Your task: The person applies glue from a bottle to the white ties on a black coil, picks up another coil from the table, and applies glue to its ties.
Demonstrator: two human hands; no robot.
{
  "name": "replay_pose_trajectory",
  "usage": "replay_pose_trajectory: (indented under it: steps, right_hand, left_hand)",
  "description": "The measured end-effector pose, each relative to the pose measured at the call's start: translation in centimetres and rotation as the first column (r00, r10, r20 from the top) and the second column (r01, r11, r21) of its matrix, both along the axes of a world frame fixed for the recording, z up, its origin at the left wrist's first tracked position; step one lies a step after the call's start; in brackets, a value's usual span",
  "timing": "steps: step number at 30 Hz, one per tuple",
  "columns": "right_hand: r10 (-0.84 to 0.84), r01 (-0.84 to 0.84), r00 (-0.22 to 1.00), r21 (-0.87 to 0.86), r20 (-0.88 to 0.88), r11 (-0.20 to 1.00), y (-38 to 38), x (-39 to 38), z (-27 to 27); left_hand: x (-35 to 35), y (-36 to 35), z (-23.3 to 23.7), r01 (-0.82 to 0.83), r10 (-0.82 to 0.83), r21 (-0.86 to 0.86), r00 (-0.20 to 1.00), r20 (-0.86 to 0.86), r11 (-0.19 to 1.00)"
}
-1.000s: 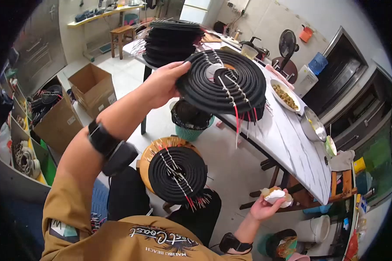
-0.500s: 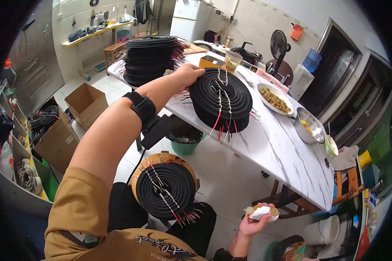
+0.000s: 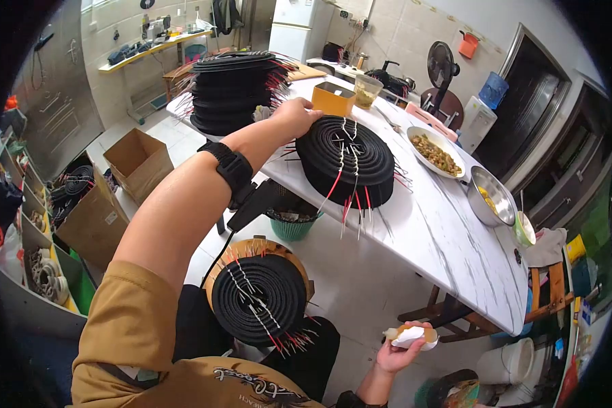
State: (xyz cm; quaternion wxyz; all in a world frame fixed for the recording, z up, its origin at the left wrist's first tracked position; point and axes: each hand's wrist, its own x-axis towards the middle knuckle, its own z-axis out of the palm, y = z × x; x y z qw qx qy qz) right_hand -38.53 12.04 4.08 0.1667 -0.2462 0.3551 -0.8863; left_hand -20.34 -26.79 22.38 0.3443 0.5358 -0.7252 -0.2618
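Observation:
My left hand reaches across the table, its fingers closed at the far-left rim of a flat black spiral coil. That coil lies on the stack's top, with twisted white wires across its face and red and white leads hanging at the front. Its lower layers are hard to separate. In my right hand is a small bottle wrapped in white, with a pale tip pointing left. Between my knees, another black coil with similar wires rests on a round wooden stool.
A taller stack of black coils stands on the marble-patterned table. A yellow box, a plastic cup, a plate of food and a steel bowl are there too. A green bin sits below.
The coil at my left hand has come down from a raised, tilted position and now lies level on its stack. My left hand has lowered slightly; my right hand barely moved.

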Motion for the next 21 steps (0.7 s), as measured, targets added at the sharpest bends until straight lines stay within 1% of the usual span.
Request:
replay_pose_trajectory:
  steps: [1,3,4,5,6,7,8,9,10,12,13,15,16,17,19,20,21]
  right_hand:
    - [0.002,-0.002,1.0,0.005,-0.001,1.0,0.0,0.1,0.1]
    - [0.011,-0.011,1.0,0.011,-0.011,1.0,-0.1,0.5,0.4]
    - [0.014,-0.014,1.0,0.016,-0.013,1.0,-0.2,0.6,0.4]
    - [0.033,-0.032,0.999,0.015,-0.025,0.999,-0.2,0.6,0.3]
    - [0.049,-0.049,0.998,0.013,-0.038,0.999,-0.2,0.7,0.2]
    - [0.048,-0.047,0.998,0.015,-0.039,0.999,-0.3,0.6,-0.1]
    - [0.113,-0.112,0.989,0.006,-0.091,0.994,-0.2,0.4,-0.4]
    - [0.177,-0.178,0.974,0.001,-0.145,0.984,-0.2,0.5,-0.3]
    - [0.177,-0.178,0.973,0.007,-0.147,0.984,-0.2,0.8,-0.2]
    - [0.063,-0.061,0.997,0.035,-0.048,0.998,-0.9,2.3,0.6]
    - [0.066,-0.064,0.997,0.056,-0.036,0.996,-1.2,2.7,0.8]
    - [0.036,-0.031,0.996,0.058,-0.076,0.998,-1.3,3.4,0.5]
    - [0.085,-0.079,0.993,0.079,-0.08,0.994,-1.3,3.8,0.3]
    - [0.141,-0.13,0.985,0.107,-0.095,0.986,-1.3,4.0,-0.1]
    - [0.267,-0.262,0.964,0.171,-0.003,0.95,-1.5,5.1,-0.3]
    - [0.296,-0.294,0.955,0.202,0.021,0.934,-2.0,5.8,-0.1]
    - [0.349,-0.344,0.937,0.223,0.019,0.912,-2.4,6.6,0.5]
  left_hand:
    - [0.2,0.3,-0.2,-0.002,0.002,0.005,1.0,-0.001,1.0]
    - [0.7,1.3,-0.6,-0.026,0.022,-0.09,0.999,-0.048,0.996]
    - [1.0,1.9,-0.9,-0.029,0.025,-0.085,0.998,-0.049,0.996]
    - [1.3,2.6,-1.3,-0.046,0.034,-0.273,0.998,-0.049,0.961]
    - [1.6,3.5,-1.5,-0.06,0.041,-0.454,0.998,-0.05,0.889]
    - [1.8,4.5,-1.4,-0.059,0.04,-0.451,0.998,-0.051,0.89]
    - [2.1,5.5,-1.3,0.06,-0.099,-0.562,0.994,-0.039,0.825]
    - [2.4,6.6,-1.3,0.167,-0.233,-0.661,0.972,-0.011,0.731]
    - [2.7,7.8,-1.4,0.165,-0.233,-0.658,0.972,-0.016,0.735]
    - [3.6,10.4,-1.9,0.252,-0.35,-0.736,0.936,0.022,0.628]
    - [4.4,11.6,-2.4,0.272,-0.4,-0.731,0.916,-0.002,0.626]
    - [7.0,13.4,-4.7,0.327,-0.461,-0.677,0.887,-0.021,0.66]
    - [8.4,14.2,-6.3,0.363,-0.489,-0.575,0.869,-0.074,0.733]
    - [9.9,14.7,-8.1,0.394,-0.504,-0.526,0.86,-0.077,0.753]
    - [12.9,16.4,-11.4,0.335,-0.397,-0.37,0.911,-0.106,0.867]
    - [14.5,17.1,-13.5,0.303,-0.34,-0.258,0.933,-0.115,0.918]
    - [15.9,18.1,-14.7,0.271,-0.289,-0.201,0.955,-0.063,0.941]
